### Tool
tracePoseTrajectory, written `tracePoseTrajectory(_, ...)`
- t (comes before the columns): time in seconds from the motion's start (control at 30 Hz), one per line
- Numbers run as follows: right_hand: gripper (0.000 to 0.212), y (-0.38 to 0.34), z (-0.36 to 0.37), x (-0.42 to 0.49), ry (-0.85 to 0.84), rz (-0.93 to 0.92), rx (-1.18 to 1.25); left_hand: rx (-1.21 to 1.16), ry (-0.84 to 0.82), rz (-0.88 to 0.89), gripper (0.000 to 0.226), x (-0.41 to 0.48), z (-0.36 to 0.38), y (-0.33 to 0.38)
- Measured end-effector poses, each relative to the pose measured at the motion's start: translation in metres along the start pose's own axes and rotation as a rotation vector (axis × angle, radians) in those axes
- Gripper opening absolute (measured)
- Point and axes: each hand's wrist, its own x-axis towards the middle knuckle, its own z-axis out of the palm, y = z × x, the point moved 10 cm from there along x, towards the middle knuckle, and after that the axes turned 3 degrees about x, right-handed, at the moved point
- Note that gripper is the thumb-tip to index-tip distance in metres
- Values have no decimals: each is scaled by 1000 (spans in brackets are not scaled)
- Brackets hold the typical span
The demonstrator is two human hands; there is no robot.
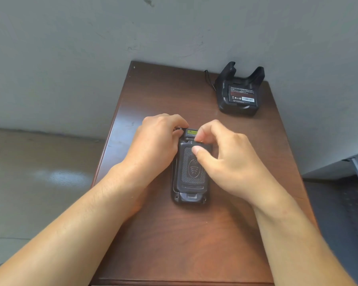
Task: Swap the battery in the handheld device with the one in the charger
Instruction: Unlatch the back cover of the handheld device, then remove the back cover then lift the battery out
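Nearest the camera, two bare forearms reach forward over a dark brown wooden table (174, 240). A black handheld device (189, 182) lies face down near the middle of the table, its long axis running away from the viewer, with its textured back cover (191, 172) in place over the battery bay; the battery inside cannot be seen. The left hand (155, 147) grips the device's far left edge, fingers curled over its top corner and palm against its side. The right hand (225, 159) comes in from the right, thumb tip pressed on the upper part of the back cover and the forefinger bent down just beside the cover's far edge, pinching at that spot; the other fingers are curled loosely above the table. A small yellow label (191, 132) shows on the device's far end between the two hands. Farther back, at the table's far right corner against the grey wall (112, 48), stands a black charger cradle (239, 93) with a labelled battery (242, 94) seated in it, well apart from the device. A thin black cable (209, 79) runs from the cradle's left side.
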Motion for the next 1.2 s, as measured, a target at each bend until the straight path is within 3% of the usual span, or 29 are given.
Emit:
tracePoseTrajectory(0.23,13,6,-8,-3,16,-45,274,27,6,13,21,-1,0,0)
tracePoseTrajectory(0.4,15,31,-36,-5,38,79,569,24,26,8,20,-2,-1,0)
tracePoseTrajectory(0.63,12,80,-37,-20,-152,230,217,21,22,4,21,-4,-2,0)
tracePoseTrajectory(0.83,8,97,-44,-27,-148,218,-77,-10,-22,8,23,-3,-3,2)
tracePoseTrajectory(1.2,15,99,-43,-29,-151,189,-125,-42,-39,-1,23,-4,-2,1)
